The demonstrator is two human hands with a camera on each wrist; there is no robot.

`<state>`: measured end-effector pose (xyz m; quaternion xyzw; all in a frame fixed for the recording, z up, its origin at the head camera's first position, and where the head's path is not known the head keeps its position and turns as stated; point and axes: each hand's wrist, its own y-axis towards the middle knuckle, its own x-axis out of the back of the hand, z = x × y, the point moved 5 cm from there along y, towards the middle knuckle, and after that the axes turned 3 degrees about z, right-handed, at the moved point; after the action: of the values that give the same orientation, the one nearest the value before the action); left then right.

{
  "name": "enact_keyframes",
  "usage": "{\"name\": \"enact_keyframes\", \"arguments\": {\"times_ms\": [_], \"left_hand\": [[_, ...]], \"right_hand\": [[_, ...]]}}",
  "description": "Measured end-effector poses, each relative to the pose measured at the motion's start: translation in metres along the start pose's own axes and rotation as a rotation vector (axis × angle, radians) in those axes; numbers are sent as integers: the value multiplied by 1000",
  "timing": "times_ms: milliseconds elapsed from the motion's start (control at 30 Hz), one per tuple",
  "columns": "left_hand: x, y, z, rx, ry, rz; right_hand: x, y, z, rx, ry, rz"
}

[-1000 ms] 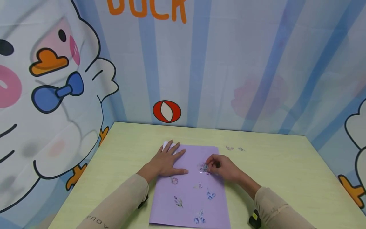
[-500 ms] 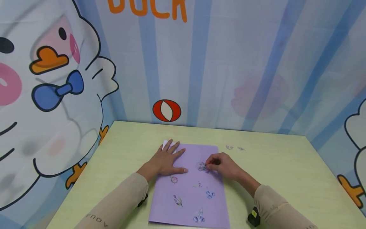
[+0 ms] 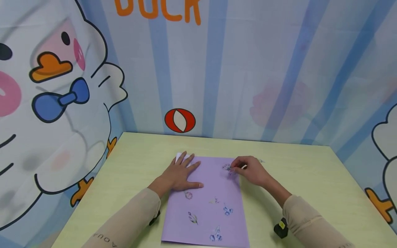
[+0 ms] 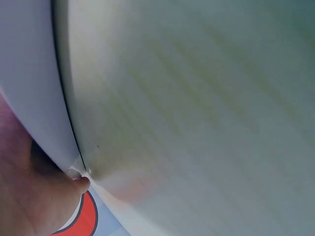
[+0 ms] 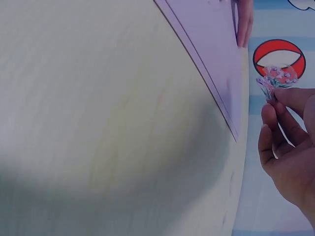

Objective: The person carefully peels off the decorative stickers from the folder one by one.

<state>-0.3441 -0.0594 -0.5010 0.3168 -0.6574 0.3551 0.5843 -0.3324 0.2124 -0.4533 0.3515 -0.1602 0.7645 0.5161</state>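
A purple paper folder (image 3: 206, 220) lies on the table. My left hand (image 3: 179, 174) rests on its upper left part, fingers spread and straight. With thumb and fingertips, my right hand (image 3: 249, 169) pinches a clear flower sticker (image 5: 278, 81) printed with purple blooms and green leaves. In the head view this sticker overlaps the folder's upper right corner, and the right wrist view shows it raised between the fingertips. Lower on the folder are a pink rose sticker (image 3: 188, 195), a purple bud sticker (image 3: 192, 218) and blue flower stickers (image 3: 216, 236).
A small leafy sticker (image 3: 261, 161) lies on the pale yellow table (image 3: 304, 179), just beyond my right hand. Behind the table's far edge hangs a striped blue cloth (image 3: 186, 69) with duck pictures and a red ball print.
My right hand has moved away from me and to the right with the flower sticker, from the folder's upper middle toward its top right corner. The left hand stays in place.
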Motion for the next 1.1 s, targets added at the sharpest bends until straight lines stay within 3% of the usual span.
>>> {"name": "enact_keyframes", "arguments": {"times_ms": [300, 1100], "left_hand": [[0, -2, 2, -3, 0, -2], [3, -5, -2, -12, -21, 9]], "right_hand": [[33, -5, -14, -42, -52, -129], [90, -31, -56, -81, -229, -211]]}}
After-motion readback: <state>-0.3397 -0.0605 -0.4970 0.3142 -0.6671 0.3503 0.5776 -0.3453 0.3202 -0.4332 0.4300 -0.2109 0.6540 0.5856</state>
